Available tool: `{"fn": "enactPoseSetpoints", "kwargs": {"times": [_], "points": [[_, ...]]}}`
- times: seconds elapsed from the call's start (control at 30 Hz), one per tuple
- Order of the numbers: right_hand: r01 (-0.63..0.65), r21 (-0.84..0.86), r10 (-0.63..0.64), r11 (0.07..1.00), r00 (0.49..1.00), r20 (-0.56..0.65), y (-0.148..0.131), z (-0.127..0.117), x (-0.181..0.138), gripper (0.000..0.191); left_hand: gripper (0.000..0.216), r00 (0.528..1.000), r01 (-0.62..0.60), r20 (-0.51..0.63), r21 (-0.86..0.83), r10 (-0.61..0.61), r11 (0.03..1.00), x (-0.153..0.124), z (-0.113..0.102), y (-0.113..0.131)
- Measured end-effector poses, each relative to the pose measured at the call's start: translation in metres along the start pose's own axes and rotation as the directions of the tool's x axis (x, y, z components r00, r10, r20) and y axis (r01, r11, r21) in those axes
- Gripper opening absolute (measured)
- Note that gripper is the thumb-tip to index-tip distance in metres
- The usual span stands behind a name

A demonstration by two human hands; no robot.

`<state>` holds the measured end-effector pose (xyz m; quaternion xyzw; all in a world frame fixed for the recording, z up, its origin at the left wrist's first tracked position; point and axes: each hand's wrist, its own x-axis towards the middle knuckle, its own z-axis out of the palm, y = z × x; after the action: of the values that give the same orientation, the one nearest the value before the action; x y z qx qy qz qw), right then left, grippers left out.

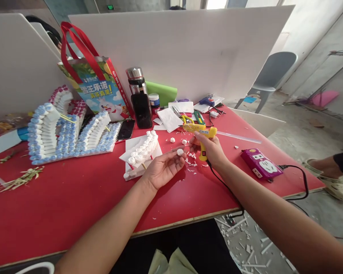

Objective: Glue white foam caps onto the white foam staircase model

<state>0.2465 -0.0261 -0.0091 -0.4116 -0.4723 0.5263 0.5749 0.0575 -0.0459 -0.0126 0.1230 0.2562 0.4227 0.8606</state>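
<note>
A small white rolled flower (180,152) sits pinched in the fingertips of my left hand (166,167), palm turned up. My right hand (210,148) is wrapped round the handle of a yellow hot glue gun (199,129), its nozzle pointing left above the table. To the left of my hands stands a white foam piece (144,150) topped with rows of white rolled flowers. Two more loose white flowers, one of them a small white roll (172,140), lie just beyond my fingers. White scraps (191,160) are scattered beneath the glue gun.
Blue-and-white flower-covered pieces (71,133) stand at left before a shopping bag (103,85). A thermos (135,80) and propped phone (142,110) are behind. A purple power strip (261,165) sits at right, its cord passing the red table's (103,205) edge. A white board (188,53) forms the back.
</note>
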Motion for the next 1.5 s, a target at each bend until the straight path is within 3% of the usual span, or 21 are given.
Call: {"fn": "enactPoseSetpoints", "kwargs": {"times": [0.53, 0.83, 1.03, 1.27, 1.5], "points": [[-0.07, -0.016, 0.069, 0.997, 0.995, -0.068, 0.014, -0.02, 0.012, 0.037, 0.016, 0.999, -0.037, 0.021, 0.133, 0.034, 0.99, 0.002, -0.011, -0.002], [-0.032, 0.086, 0.035, 0.996, 0.999, -0.032, 0.007, -0.019, 0.008, 0.031, 0.025, 0.979, -0.196, -0.001, 0.282, 0.205, 0.939, 0.002, -0.008, -0.002], [-0.043, 0.042, 0.041, 0.998, 0.998, 0.049, 0.001, -0.02, 0.002, 0.03, 0.033, 0.951, -0.304, 0.072, 0.394, 0.3, 0.868, 0.003, -0.006, -0.004], [-0.021, -0.143, 0.056, 0.989, 0.969, 0.242, -0.008, -0.019, -0.008, 0.036, 0.031, 0.885, -0.423, -0.003, 0.414, 0.466, 0.806, 0.006, -0.005, -0.004], [-0.029, -0.202, 0.092, 0.979, 0.947, 0.309, -0.014, -0.022, -0.009, 0.038, 0.031, 0.87, -0.447, -0.019, 0.391, 0.492, 0.805, 0.01, -0.008, -0.004]]}}
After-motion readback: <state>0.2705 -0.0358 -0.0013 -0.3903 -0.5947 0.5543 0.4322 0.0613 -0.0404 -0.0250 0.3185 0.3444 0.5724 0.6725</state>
